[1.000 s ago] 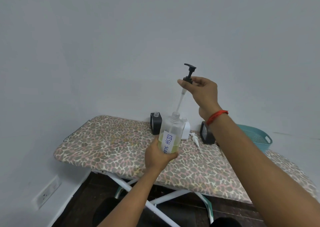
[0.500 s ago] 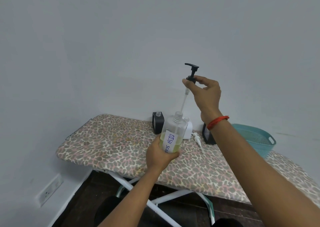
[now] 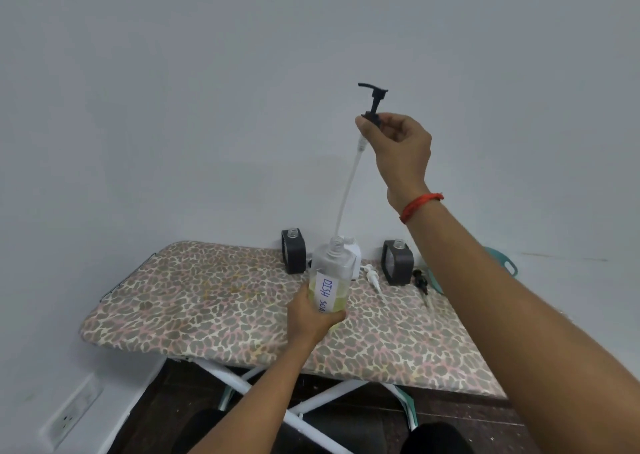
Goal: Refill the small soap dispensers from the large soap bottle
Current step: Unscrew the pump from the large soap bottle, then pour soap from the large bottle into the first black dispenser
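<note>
The left hand [image 3: 313, 318] grips the clear dish-soap bottle [image 3: 330, 280] above the leopard-print ironing board [image 3: 194, 301]; the right hand [image 3: 398, 145] pinches the black pump [image 3: 373, 101] high, its dip tube [image 3: 348, 190] reaching the bottle's neck.

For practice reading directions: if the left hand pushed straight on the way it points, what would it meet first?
Likely the white dispenser right behind the soap bottle that the left hand grips, then the wall; the gap between them is unclear.
</note>
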Motion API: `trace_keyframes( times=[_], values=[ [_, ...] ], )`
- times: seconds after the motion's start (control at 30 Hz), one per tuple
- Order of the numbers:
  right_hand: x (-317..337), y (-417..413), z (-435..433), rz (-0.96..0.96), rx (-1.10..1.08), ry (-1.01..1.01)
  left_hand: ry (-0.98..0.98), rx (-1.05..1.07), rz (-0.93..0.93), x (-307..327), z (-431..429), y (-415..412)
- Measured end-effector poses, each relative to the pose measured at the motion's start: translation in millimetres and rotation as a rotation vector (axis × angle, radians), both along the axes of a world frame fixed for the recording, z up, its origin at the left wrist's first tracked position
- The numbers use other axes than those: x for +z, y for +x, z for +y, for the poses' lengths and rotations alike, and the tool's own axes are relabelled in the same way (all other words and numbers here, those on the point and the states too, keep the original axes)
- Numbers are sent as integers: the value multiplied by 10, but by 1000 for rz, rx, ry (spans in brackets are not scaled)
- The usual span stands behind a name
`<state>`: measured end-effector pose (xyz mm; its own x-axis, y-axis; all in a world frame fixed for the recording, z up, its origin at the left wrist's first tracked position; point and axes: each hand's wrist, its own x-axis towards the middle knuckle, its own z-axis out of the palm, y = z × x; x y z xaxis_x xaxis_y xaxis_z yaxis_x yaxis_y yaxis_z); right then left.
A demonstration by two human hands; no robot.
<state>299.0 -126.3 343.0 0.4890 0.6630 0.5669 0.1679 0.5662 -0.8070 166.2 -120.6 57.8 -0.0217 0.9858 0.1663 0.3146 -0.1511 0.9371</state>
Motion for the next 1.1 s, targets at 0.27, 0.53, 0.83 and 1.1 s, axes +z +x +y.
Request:
trace_keyframes(
  times=[0.27,0.53,0.83,1.1],
  values=[
    [55,721,54,-106,-84,-213,12,-68,-56,189,31,540],
    [-1106,1764,-120,-115,-206,-559,24,-151,-55,96,-44,1370],
    [-2381,2699,-246,-224,-302,-953,-23,-217,-7,-216,-147,2185],
    [-2989,2955,-221,-216,-333,-1101,37,-233,61,-558,-133,2340]
  ],
)
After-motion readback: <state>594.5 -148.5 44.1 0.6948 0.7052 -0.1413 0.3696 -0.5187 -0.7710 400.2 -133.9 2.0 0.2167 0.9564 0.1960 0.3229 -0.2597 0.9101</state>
